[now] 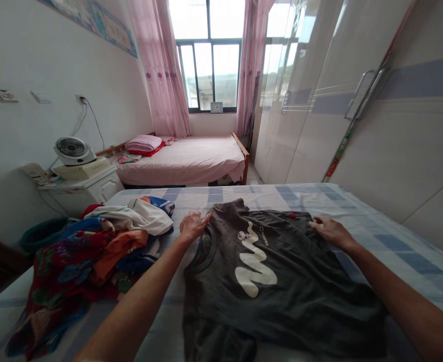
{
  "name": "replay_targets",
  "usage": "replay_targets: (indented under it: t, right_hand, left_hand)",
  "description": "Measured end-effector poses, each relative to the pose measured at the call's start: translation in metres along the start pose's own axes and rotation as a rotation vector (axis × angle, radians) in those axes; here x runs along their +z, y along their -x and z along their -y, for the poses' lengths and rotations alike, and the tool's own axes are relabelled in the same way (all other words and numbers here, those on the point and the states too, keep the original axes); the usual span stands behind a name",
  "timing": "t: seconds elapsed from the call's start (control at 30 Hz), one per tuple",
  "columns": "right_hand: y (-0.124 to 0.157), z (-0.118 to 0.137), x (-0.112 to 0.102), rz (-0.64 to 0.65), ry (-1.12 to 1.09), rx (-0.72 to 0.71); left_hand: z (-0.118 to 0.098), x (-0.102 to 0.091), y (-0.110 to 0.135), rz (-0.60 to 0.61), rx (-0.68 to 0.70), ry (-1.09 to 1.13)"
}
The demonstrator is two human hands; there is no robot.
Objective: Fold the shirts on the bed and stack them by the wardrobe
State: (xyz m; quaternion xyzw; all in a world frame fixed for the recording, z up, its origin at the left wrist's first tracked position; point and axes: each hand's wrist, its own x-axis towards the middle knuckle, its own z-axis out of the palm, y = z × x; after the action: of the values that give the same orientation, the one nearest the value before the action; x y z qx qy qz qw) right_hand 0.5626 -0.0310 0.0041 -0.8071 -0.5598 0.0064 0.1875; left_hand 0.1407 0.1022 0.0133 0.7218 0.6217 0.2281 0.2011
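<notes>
A dark grey T-shirt (296, 281) with a white wavy print lies spread on the bed, its neckline toward the left and its hem toward the right. My left hand (194, 225) is closed on the shirt's far shoulder, just beyond the collar. At the far corner of the hem, my right hand (332, 230) pinches the cloth between thumb and fingers. A short sleeve sticks out at the far side, and the near sleeve lies at the bottom edge of the view.
A heap of mixed clothes (130, 246) lies left of the shirt on the blue-and-white checked bed sheet (398, 251). Beyond stands a second bed (191, 161) with pink bedding. A fan (75, 150) sits on the white cabinet (89, 188); a glossy wardrobe (304, 115) lines the right side.
</notes>
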Motion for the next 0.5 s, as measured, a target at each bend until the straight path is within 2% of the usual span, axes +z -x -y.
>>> replay_targets:
  t: [0.1,0.2,0.3,0.4,0.5]
  right_hand:
    - [-0.012,0.013,0.01,0.015,0.093,-0.011]
    - [-0.012,0.019,0.012,0.034,0.15,-0.037]
    - [-0.009,0.013,0.0,-0.03,0.139,-0.071]
    - [-0.01,0.002,-0.017,-0.112,0.137,-0.088]
    - [-0.015,0.001,-0.021,-0.024,0.08,-0.124]
  left_hand:
    - [-0.005,0.007,-0.006,-0.003,-0.019,0.056]
    - [-0.006,0.004,0.0,0.016,0.002,0.198]
    - [0.0,-0.014,0.016,0.036,0.035,0.376]
    - [0.01,-0.038,0.032,0.074,0.056,0.645]
    - [0.02,-0.052,0.038,0.129,-0.019,0.845]
